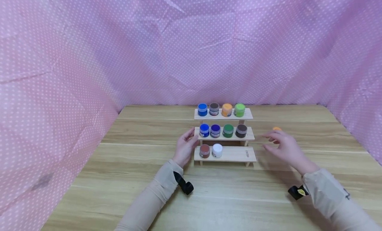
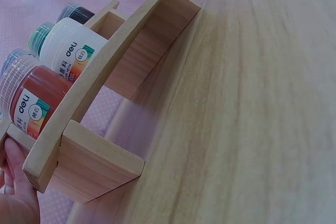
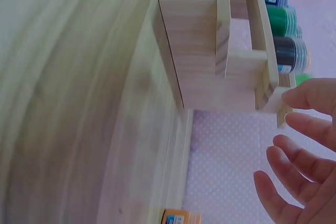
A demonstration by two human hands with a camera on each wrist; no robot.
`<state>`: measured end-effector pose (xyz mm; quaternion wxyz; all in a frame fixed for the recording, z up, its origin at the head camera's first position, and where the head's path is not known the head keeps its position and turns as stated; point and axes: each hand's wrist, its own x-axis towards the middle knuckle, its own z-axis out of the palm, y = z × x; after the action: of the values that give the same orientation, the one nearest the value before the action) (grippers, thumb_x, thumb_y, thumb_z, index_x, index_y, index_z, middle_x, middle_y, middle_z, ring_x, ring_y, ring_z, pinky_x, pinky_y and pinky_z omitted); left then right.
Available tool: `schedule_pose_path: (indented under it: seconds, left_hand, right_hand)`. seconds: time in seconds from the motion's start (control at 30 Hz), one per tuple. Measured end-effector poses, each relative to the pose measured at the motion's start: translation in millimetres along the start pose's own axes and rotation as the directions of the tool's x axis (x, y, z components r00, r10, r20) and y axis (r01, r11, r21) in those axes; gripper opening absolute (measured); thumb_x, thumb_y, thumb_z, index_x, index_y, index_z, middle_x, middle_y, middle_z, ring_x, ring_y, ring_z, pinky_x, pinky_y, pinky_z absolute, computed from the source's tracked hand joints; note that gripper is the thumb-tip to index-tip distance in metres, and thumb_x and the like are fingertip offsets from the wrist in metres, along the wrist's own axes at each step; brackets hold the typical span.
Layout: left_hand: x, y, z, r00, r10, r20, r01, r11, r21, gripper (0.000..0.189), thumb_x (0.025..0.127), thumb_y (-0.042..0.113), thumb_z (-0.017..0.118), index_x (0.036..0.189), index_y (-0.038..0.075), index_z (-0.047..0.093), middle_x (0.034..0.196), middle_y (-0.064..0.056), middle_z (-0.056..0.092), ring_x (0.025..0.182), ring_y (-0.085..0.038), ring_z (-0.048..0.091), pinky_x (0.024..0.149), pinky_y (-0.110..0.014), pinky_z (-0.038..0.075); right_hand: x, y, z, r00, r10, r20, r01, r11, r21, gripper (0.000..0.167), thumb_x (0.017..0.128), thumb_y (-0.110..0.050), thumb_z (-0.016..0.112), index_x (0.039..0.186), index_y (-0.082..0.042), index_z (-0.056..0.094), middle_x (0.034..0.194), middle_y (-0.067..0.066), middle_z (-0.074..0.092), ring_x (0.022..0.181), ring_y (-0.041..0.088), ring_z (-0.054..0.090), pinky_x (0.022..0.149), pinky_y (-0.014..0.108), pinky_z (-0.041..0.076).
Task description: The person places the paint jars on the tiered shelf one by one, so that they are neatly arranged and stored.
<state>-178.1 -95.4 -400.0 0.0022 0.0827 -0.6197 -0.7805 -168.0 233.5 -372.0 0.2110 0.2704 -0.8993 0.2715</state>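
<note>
A three-tier wooden display rack holds small paint jars. My left hand grips the rack's left end at the middle tier; in the left wrist view its thumb lies against the wood. On the lowest tier sit a reddish-brown jar and a white jar, toward the left. My right hand, holding nothing, is right of the rack with its fingers loosely bent and apart. An orange-lidded jar stands on the table just beyond that hand, partly hidden by it.
The middle tier carries blue, violet, green and dark brown jars. Blue, dark, orange and light green jars line the top tier. A pink dotted cloth hangs behind the wooden table.
</note>
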Motion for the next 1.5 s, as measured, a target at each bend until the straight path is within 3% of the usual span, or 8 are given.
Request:
schedule_pose_path:
  seconds: [0.27, 0.53, 0.83, 1.13, 1.5]
  left_hand:
    - [1.3, 1.3, 0.2, 1.000, 0.014, 0.011, -0.014, 1.000, -0.004, 0.048, 0.093, 0.000, 0.054, 0.140, 0.001, 0.043, 0.117, -0.012, 0.053, 0.098, -0.012, 0.055, 0.094, -0.030, 0.051]
    - [-0.1, 2.6, 0.4, 1.000, 0.018, 0.010, -0.018, 1.000, -0.006, 0.046, 0.093, 0.000, 0.054, 0.139, 0.002, 0.044, 0.118, -0.013, 0.053, 0.096, -0.010, 0.055, 0.093, -0.028, 0.052]
    - [-0.5, 1.3, -0.3, 1.000, 0.024, 0.011, -0.024, 1.000, 0.003, 0.047, 0.093, 0.000, 0.053, 0.139, 0.001, 0.044, 0.118, -0.013, 0.052, 0.096, -0.011, 0.054, 0.092, -0.027, 0.052]
    - [0.0, -0.4, -0.1, 0.999, 0.035, 0.006, -0.035, 0.999, 0.000, 0.047, 0.093, -0.001, 0.054, 0.139, -0.001, 0.043, 0.115, -0.012, 0.053, 0.094, -0.010, 0.055, 0.089, -0.026, 0.053]
    - [-0.2, -2.6, 0.5, 0.999, 0.050, 0.002, -0.050, 0.999, -0.017, 0.047, 0.092, -0.002, 0.055, 0.138, -0.004, 0.043, 0.109, -0.008, 0.053, 0.092, -0.008, 0.054, 0.083, -0.021, 0.054]
  right_hand:
    - [5.2, 10.7, -10.7, 0.998, 0.063, 0.022, -0.062, 0.997, -0.044, 0.034, 0.070, 0.001, 0.076, 0.103, 0.006, 0.066, 0.096, 0.021, 0.063, 0.081, 0.036, 0.062, 0.068, 0.050, 0.055]
    - [12.8, 24.0, -12.4, 0.988, 0.134, 0.082, -0.125, 0.986, -0.107, 0.038, 0.075, -0.009, 0.076, 0.108, 0.005, 0.064, 0.100, 0.025, 0.061, 0.086, 0.039, 0.059, 0.071, 0.052, 0.049]
    - [26.5, 39.2, -15.2, 0.960, 0.205, 0.188, -0.179, 0.973, -0.147, 0.045, 0.080, -0.012, 0.072, 0.119, 0.008, 0.058, 0.113, 0.033, 0.054, 0.101, 0.050, 0.052, 0.088, 0.063, 0.042]
    - [27.6, 60.1, -9.4, 0.936, 0.263, 0.234, -0.232, 0.961, -0.149, 0.051, 0.083, -0.017, 0.070, 0.124, 0.009, 0.054, 0.120, 0.036, 0.050, 0.108, 0.053, 0.046, 0.096, 0.065, 0.035]
    - [26.3, 79.6, -4.5, 0.931, 0.266, 0.249, -0.234, 0.960, -0.152, 0.048, 0.084, -0.017, 0.069, 0.120, 0.011, 0.056, 0.115, 0.036, 0.053, 0.106, 0.052, 0.049, 0.094, 0.063, 0.039]
